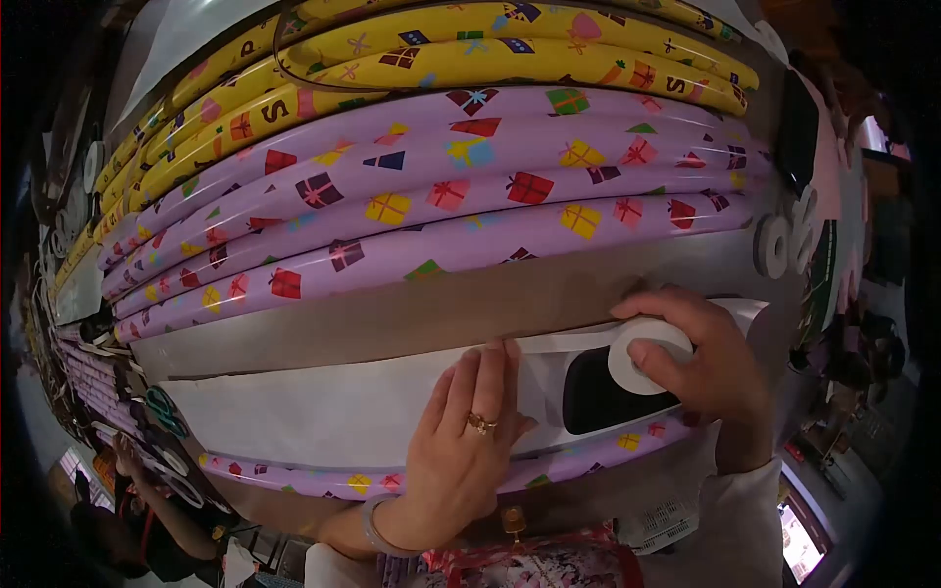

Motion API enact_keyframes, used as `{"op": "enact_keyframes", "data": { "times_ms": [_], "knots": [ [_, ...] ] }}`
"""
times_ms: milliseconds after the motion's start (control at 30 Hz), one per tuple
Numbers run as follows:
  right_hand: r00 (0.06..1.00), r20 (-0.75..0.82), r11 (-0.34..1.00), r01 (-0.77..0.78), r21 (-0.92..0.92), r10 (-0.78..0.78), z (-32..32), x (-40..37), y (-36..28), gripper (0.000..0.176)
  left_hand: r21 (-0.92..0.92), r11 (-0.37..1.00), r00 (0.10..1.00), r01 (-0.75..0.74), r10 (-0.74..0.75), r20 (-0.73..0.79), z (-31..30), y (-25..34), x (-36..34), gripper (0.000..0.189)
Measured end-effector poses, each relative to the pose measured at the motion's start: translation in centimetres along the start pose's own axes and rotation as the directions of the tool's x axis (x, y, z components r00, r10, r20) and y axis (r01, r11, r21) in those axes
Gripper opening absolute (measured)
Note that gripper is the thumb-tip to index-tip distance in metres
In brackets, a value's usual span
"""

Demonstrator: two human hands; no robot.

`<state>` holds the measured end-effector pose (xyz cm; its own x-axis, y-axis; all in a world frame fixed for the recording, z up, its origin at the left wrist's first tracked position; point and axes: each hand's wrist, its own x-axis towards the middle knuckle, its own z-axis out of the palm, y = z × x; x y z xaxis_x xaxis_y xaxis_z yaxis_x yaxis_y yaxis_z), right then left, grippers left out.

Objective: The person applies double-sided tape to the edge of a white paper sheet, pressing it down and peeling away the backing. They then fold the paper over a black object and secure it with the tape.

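My right hand (711,358) grips a roll of white tape (651,355) near the right end of a sheet of wrapping paper (323,416), white side up. A strip of tape (564,342) runs left from the roll along the sheet's far edge. On that edge my left hand (466,431) lies flat with its fingers stretched out, the tips at the strip. Along the near side the sheet shows a rolled lilac part (358,483) printed with gift boxes. Partly under the tape roll is a black flat thing (598,392) with rounded corners.
Several lilac paper rolls (441,201) lie across the brown table (392,309), with yellow rolls (431,64) behind. More tape rolls (772,245) stand at the right edge. Teal-handled scissors (167,412) lie left. Another person's arm (162,495) shows at lower left.
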<state>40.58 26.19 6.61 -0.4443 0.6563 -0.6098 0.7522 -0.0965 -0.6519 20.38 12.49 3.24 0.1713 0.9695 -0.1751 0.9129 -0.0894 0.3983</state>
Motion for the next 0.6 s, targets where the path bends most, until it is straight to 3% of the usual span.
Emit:
{"op": "enact_keyframes", "data": {
  "times_ms": [267, 333, 600],
  "knots": [
    [0.998, 0.021, 0.998, 0.059, -0.030, -0.058, -0.5, 0.3, 0.4, 0.026, -0.023, 1.000, 1.000, 0.005, -0.004, 0.013, 0.0, 0.1, -0.1, 0.080],
    [0.997, 0.055, 0.992, 0.063, -0.108, -0.057, -0.7, 0.4, 0.3, 0.025, 0.069, 0.998, 0.997, -0.009, 0.004, 0.072, 0.0, 0.0, -0.2, 0.069],
    [0.988, 0.075, 0.989, 0.139, -0.054, -0.135, -1.2, 1.3, 0.8, 0.021, 0.024, 1.000, 1.000, -0.004, 0.004, 0.008, -0.1, 0.0, 0.0, 0.077]
  ]
}}
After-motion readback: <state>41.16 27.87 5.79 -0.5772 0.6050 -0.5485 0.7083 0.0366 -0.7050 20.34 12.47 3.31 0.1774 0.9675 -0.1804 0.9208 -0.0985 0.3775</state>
